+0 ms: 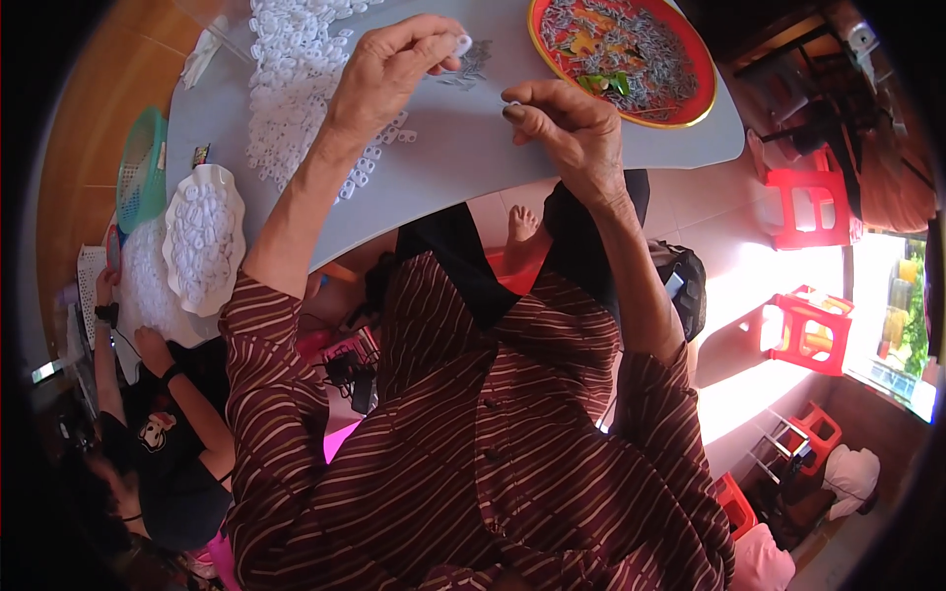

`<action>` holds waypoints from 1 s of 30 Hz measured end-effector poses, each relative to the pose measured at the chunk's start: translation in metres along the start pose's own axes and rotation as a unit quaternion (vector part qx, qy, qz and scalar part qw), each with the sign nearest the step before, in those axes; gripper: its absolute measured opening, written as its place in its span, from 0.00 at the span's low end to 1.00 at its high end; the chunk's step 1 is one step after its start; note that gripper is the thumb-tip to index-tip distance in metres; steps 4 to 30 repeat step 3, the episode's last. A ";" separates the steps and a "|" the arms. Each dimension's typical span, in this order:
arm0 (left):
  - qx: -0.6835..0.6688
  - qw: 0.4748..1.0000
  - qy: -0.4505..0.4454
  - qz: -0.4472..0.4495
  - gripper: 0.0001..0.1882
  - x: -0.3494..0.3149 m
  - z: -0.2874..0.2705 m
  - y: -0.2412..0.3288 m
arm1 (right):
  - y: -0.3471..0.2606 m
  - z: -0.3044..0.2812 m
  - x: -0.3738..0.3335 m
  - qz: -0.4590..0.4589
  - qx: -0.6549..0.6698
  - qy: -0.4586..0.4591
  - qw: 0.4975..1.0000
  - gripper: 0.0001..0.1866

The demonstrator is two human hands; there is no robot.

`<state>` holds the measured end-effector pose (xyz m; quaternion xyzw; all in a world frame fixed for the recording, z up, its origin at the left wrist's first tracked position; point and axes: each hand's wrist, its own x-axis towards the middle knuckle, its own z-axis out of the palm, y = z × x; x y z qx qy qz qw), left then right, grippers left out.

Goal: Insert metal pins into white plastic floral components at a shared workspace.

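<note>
Both hands are working above the grey bench [443, 148]: the left hand [389, 74] is pinching a small white plastic piece [461, 44], the right hand [572, 123] pinching another [511, 102], beside the white heap [296, 79].

Red stools [810, 202], green basket [141, 167]

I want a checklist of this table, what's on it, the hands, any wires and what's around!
Surface: grey table.
Job's things: left hand pinches a small white piece; right hand holds another at its fingertips, hard to make out.
Clutter: heap of white pieces, white dish of them, red tray of small grey bits, green basket.
Grippers: both hands closed on pieces.
Cables: dark cords under the table.
Surroundings: red stools, another person seated left.
</note>
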<state>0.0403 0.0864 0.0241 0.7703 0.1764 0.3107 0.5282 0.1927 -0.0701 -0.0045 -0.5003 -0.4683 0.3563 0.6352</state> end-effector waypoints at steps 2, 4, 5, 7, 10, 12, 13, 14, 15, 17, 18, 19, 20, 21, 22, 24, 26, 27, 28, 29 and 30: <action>-0.023 0.999 -0.010 -0.022 0.13 -0.005 0.012 0.004 | 0.002 0.000 0.001 -0.013 0.056 0.015 0.998 0.11; -0.043 0.998 -0.015 -0.043 0.16 -0.005 0.017 0.006 | 0.001 0.000 0.001 -0.022 0.035 0.019 0.999 0.12; -0.043 0.998 -0.015 -0.043 0.16 -0.005 0.017 0.006 | 0.001 0.000 0.001 -0.022 0.035 0.019 0.999 0.12; -0.043 0.998 -0.015 -0.043 0.16 -0.005 0.017 0.006 | 0.001 0.000 0.001 -0.022 0.035 0.019 0.999 0.12; -0.043 0.998 -0.015 -0.043 0.16 -0.005 0.017 0.006 | 0.001 0.000 0.001 -0.022 0.035 0.019 0.999 0.12; -0.043 0.998 -0.015 -0.043 0.16 -0.005 0.017 0.006 | 0.001 0.000 0.001 -0.022 0.035 0.019 0.999 0.12; -0.043 0.998 -0.015 -0.043 0.16 -0.005 0.017 0.006 | 0.001 0.000 0.001 -0.022 0.035 0.019 0.999 0.12; -0.043 0.998 -0.015 -0.043 0.16 -0.005 0.017 0.006 | 0.001 0.000 0.001 -0.022 0.035 0.019 0.999 0.12; -0.043 0.998 -0.015 -0.043 0.16 -0.005 0.017 0.006 | 0.001 0.000 0.001 -0.022 0.035 0.019 0.999 0.12; -0.043 0.998 -0.015 -0.043 0.16 -0.005 0.017 0.006 | 0.001 0.000 0.001 -0.022 0.035 0.019 0.999 0.12; -0.043 0.998 -0.015 -0.043 0.16 -0.005 0.017 0.006 | 0.001 0.000 0.001 -0.022 0.035 0.019 0.999 0.12; -0.043 0.998 -0.015 -0.043 0.16 -0.005 0.017 0.006 | 0.001 0.000 0.001 -0.022 0.035 0.019 0.999 0.12; -0.043 0.998 -0.015 -0.043 0.16 -0.005 0.017 0.006 | 0.001 0.000 0.001 -0.022 0.035 0.019 0.999 0.12; -0.043 0.998 -0.015 -0.043 0.16 -0.005 0.017 0.006 | 0.001 0.000 0.001 -0.022 0.035 0.019 0.999 0.12; -0.043 0.998 -0.015 -0.043 0.16 -0.005 0.017 0.006 | 0.001 0.000 0.001 -0.022 0.035 0.019 0.999 0.12; -0.043 0.998 -0.015 -0.043 0.16 -0.005 0.017 0.006 | 0.001 0.000 0.001 -0.022 0.035 0.019 0.999 0.12; -0.043 0.998 -0.015 -0.043 0.16 -0.005 0.017 0.006 | 0.001 0.000 0.001 -0.022 0.035 0.019 0.999 0.12; -0.043 0.998 -0.015 -0.043 0.16 -0.005 0.017 0.006 | 0.001 0.000 0.001 -0.022 0.035 0.019 0.999 0.12; -0.043 0.998 -0.015 -0.043 0.16 -0.005 0.017 0.006 | 0.001 0.000 0.001 -0.022 0.035 0.019 0.999 0.12; -0.043 0.998 -0.015 -0.043 0.16 -0.005 0.017 0.006 | 0.001 0.000 0.001 -0.022 0.035 0.019 0.999 0.12; -0.043 0.998 -0.015 -0.043 0.16 -0.005 0.017 0.006 | 0.001 0.000 0.001 -0.022 0.035 0.019 0.999 0.12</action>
